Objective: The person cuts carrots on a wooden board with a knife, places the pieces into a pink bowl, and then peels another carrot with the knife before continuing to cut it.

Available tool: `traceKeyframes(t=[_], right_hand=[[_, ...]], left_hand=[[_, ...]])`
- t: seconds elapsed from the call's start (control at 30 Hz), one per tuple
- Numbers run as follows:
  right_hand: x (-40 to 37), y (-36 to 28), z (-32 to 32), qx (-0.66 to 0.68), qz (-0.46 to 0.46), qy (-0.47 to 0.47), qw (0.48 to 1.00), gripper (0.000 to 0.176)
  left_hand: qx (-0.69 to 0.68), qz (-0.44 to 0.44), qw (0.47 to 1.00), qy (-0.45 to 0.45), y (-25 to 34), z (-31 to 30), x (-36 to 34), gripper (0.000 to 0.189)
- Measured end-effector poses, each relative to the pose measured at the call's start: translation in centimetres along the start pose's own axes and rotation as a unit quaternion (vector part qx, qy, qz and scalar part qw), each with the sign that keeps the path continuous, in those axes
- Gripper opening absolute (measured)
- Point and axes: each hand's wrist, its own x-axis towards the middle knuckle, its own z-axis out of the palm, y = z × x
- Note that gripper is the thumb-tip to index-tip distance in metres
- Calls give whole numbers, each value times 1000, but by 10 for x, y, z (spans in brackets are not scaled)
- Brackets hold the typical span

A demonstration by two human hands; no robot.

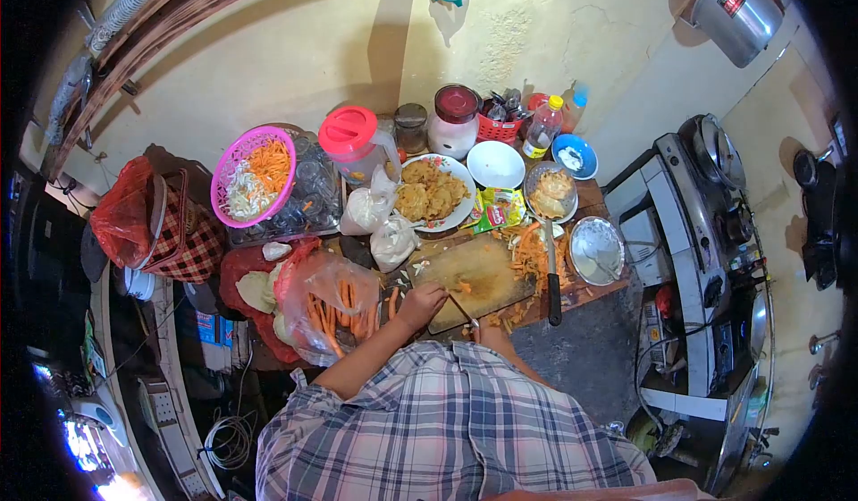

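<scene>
My left hand [424,305] is closed at the near left edge of a wooden cutting board [474,273]. A thin, stick-like piece [459,305] runs from its fingers toward my right hand; its kind is too small to tell. My right hand [490,335] is low at the board's near edge, partly hidden by the plaid shirt. A small shiny metal part [475,324] shows at its fingers. Orange carrot peelings [527,255] lie on and beside the board's right side. A black-handled knife [554,295] rests there. Left of my left hand, a clear plastic bag [313,291] contains several carrots [344,309].
Behind the board are a plate of fritters [465,175], a white bowl [496,165] and white bags [391,240]. A pink basket [217,184] with shredded vegetables stands back left. A metal bowl [596,251] sits right, before the stove [688,224].
</scene>
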Motion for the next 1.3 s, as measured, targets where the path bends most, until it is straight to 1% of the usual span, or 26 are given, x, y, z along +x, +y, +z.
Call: traceKeyframes(t=[0.03, 0.07, 0.13, 0.17, 0.23, 0.33, 0.43, 0.57, 0.77, 0.83, 0.97, 1.03, 1.27, 1.3], right_hand=[[2, 2, 2, 8, -21, 0, 1000, 34], [3, 4, 5, 9, -22, -1, 1000, 34], [1, 5, 4, 45, 15, 12, 999, 34], [-1, 5, 3, 45, 15, 11, 999, 34], [-3, 6, 4, 68, -21, 40, 997, 34], [1, 11, 10, 80, -32, 45, 995, 31], [-1, 6, 5, 70, -7, 30, 997, 30], [-2, 6, 6, 72, -3, 32, 997, 30], [-3, 8, 6, 80, -42, 36, 995, 33], [-5, 3, 1, 91, -7, 23, 996, 31], [-11, -7, -10, 89, 5, 15, 996, 31], [-9, -5, -8, 67, -11, 29, 997, 30], [-12, -17, -18, 73, -27, 45, 996, 28], [-7, -11, -11, 69, -50, 64, 994, 28]], left_hand=[[1, 0, 1000, 0, 0, -1, -1, 9], [-4, -2, 1000, -3, -1, -1, -2, 9], [-10, -3, 1000, -6, -2, -1, -3, 9], [-8, -4, 1000, -5, -3, -1, -4, 9], [-8, -6, 1000, -4, -3, 0, -5, 9], [-19, -9, 1000, -5, -1, -2, -4, 9], [-27, -15, 999, -9, -1, -3, -3, 9], [-28, -7, 1000, -11, -1, -3, -2, 9], [-21, -5, 1000, -5, -2, -3, -2, 10], [-24, -4, 1000, -2, -4, -1, -3, 10], [-23, -3, 1000, -9, -2, -3, 0, 9], [-25, 0, 1000, -7, -1, -4, 0, 9], [-26, -6, 999, -21, -3, -4, 0, 8], [-33, -6, 999, -17, -4, -4, 0, 8]])
